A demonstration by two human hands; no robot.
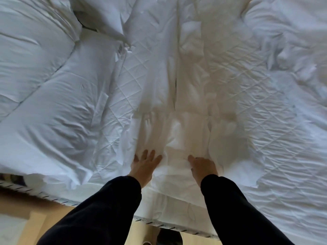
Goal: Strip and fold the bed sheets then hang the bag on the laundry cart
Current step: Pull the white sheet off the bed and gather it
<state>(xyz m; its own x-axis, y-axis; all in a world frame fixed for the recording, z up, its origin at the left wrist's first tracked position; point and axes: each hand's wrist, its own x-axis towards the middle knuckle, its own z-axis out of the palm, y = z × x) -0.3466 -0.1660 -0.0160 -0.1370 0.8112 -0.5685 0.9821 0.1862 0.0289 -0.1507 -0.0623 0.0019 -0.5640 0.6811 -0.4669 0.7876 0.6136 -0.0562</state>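
White sheet [178, 131] — creased, gathered into a long rumpled strip — is laid mid-bed on the quilted mattress pad [247, 82]. Left hand [144, 165] is pressed flat on it, outspread; right hand [202, 166] is half hidden in folds — grip cannot be told.

Ahead, quilted pad [247, 73] open; duvet heap [44, 103] crowds left, crumpled sheet [293, 36] right
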